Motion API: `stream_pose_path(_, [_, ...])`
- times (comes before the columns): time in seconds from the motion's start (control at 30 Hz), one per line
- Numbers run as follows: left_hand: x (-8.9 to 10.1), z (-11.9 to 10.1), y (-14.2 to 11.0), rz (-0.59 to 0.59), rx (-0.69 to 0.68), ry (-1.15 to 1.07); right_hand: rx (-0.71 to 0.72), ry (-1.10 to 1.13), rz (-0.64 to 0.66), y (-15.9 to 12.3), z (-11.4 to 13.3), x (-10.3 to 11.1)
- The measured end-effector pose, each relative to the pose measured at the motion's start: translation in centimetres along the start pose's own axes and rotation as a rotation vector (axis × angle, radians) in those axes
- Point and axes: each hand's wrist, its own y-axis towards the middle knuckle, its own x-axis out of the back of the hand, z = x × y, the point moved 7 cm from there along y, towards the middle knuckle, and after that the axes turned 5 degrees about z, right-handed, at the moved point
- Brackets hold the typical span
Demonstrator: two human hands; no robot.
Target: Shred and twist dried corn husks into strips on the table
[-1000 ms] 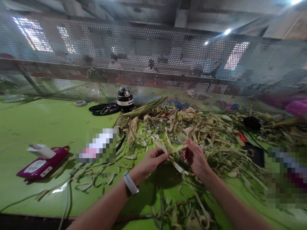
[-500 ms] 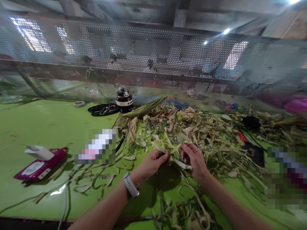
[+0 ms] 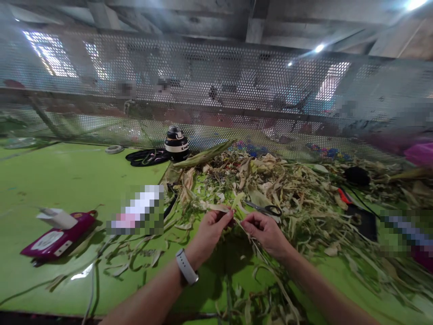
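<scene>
Thumb and fingers of my left hand pinch a pale yellow-green strip of corn husk, which bends up above the fingertips. My right hand, just beside it, is closed in a pinch on a thin end of husk strip. The two hands are close together over the green table. Right behind my right hand lie dark scissors, partly among the husks. A broad heap of dry husk pieces spreads behind and to the right. Loose curled strips lie below my hands.
A black jar with a white band stands at the back, near a black cable coil. A purple power strip with a white plug lies left. A dark flat object sits right. A perforated metal screen rises behind.
My right hand has moved slightly left and down, uncovering the scissors' handles. The wide strip that hung between my hands has shifted, and the yellow-green piece now stands up from the left fingertips.
</scene>
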Motion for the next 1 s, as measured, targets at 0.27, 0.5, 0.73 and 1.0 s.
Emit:
stream_pose_path(0.27, [0.2,0.5,-0.1,-0.026,0.106,-0.101,0.011,-0.038,-0.133,0.0,-0.2,1.3])
stream_pose_path(0.5, [-0.1,0.6,-0.3,-0.017,0.172,-0.222,0.558,-0.719,-0.427,-2.3,3.9,1.9])
stream_pose_path(0.73, [-0.3,0.6,-0.5,0.022,0.141,-0.193,0.702,-1.03,-0.073,-2.8,4.2,-2.5])
stream_pose_path(1.0, [-1.1,0.5,-0.4,0.162,0.058,-0.121,0.818,-1.089,-0.11,-3.3,4.6,-2.6])
